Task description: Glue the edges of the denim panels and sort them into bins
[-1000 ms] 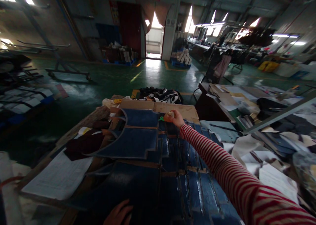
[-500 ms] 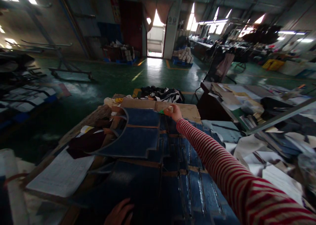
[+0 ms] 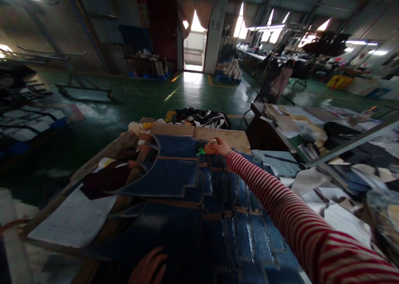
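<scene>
My right hand (image 3: 218, 146), at the end of a red-and-white striped sleeve, is closed on a small green hooked tool (image 3: 201, 151) over the far part of the worktable. A pale bit shows at its fingers; I cannot make out what it is. Below lie overlapping dark blue panels (image 3: 174, 178) with tan strips across them and glossy streaks along several edges on the right. Near the bottom edge my left hand (image 3: 149, 268) shows only in part, its fingers apart over the nearest dark panels. It holds nothing visible.
A written sheet (image 3: 75, 217) and a dark maroon cloth (image 3: 106, 178) lie at left. Cardboard (image 3: 221, 137) borders the table's far end. On the right are a side table with papers (image 3: 293, 122), a slanting metal bar (image 3: 352, 144) and heaped scraps.
My right hand has come slightly nearer, and more of the green tool shows at its fingers. My left hand stays almost where it was. The whole view has shifted a little.
</scene>
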`<state>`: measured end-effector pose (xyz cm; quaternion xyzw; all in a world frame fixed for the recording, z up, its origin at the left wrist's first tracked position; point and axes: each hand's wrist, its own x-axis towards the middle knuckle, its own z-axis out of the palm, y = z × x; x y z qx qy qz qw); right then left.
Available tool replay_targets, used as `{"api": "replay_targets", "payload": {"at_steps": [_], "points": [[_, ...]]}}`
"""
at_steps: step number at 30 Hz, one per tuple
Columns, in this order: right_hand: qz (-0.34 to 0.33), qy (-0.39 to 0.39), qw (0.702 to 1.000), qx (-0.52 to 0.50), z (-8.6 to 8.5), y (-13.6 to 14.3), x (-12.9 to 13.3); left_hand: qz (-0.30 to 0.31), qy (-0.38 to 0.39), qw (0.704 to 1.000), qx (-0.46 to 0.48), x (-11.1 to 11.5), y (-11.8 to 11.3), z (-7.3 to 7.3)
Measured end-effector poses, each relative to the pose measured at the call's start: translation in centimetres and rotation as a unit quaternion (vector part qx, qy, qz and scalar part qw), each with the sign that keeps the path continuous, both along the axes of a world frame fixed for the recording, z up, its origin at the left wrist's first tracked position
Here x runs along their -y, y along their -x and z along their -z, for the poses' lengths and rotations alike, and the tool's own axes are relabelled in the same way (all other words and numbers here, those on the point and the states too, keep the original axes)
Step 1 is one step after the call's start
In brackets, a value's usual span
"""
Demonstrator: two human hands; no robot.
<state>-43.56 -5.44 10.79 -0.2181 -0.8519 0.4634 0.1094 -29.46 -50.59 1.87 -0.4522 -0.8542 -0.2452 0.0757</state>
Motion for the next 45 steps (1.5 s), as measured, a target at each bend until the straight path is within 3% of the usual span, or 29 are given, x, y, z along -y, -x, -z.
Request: {"api": "replay_targets", "payload": {"at_steps": [4, 12, 16, 23, 29, 34, 40, 45], "points": [[0.018, -0.087, 0.995, -0.042, 0.2, 0.7, 0.1, -0.003, 0.001, 1.000, -0.003, 0.0, -0.2, -0.5], [-0.014, 0.053, 0.998, 0.028, -1.4, -1.2, 1.3, -0.029, 0.010, 0.999, 0.040, -0.1, -0.5, -0.1], [-0.007, 0.054, 0.998, 0.013, -1.8, -1.5, 1.5, -0.032, 0.015, 0.997, 0.063, 0.2, -0.6, 0.4], [-0.048, 0.093, 0.994, 0.020, -1.0, -2.2, 1.8, -0.037, 0.022, 0.996, 0.078, 0.3, -0.7, 0.5], [-0.023, 0.062, 0.998, -0.002, -1.1, -2.3, 1.9, -0.044, 0.029, 0.994, 0.100, 0.1, -0.8, 0.0], [-0.101, 0.094, 0.990, 0.018, -1.2, -4.6, 3.6, -0.061, 0.033, 0.989, 0.133, -0.1, -1.0, -0.9], [-0.187, 0.038, 0.982, -0.009, -1.4, -7.8, 5.8, -0.068, 0.031, 0.986, 0.147, -0.1, -1.2, -0.6], [-0.141, -0.054, 0.986, -0.072, -1.9, -8.4, 5.9, -0.070, 0.031, 0.987, 0.141, 0.0, -1.4, 0.1]]}}
